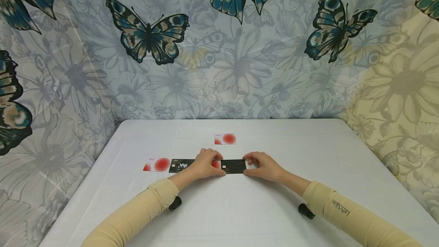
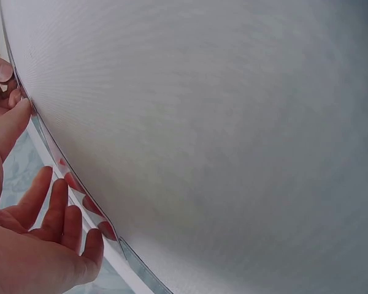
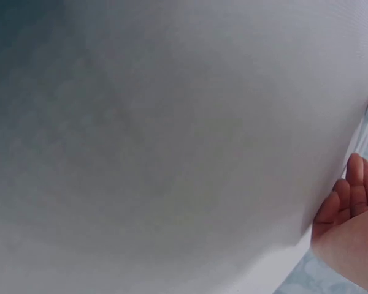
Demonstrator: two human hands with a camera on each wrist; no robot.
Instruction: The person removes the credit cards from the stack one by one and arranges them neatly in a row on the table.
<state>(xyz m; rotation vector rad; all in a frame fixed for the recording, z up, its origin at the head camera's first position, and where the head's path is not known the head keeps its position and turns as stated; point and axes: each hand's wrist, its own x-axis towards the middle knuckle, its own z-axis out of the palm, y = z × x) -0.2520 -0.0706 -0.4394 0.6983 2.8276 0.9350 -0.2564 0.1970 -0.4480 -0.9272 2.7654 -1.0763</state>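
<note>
Sleeves: my two tan sleeves lie nearest; the right one (image 1: 343, 210) reads "LESSIM", I think.
Left hand (image 1: 205, 164): fingers curled, pressing on a red-dot card.
Right hand (image 1: 264, 166): fingers pinching the black card (image 1: 233, 166) at its 3 o'clock edge.
Black card: flat, mid-bench (image 1: 240, 209).
Doing it well: slide it level, edges butted.
Writing: "Vip" on the other black card (image 1: 180, 165) at 9 o'clock.

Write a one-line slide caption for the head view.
Both hands, left hand and right hand, touch a black card in a row of cards on a white table.
</note>
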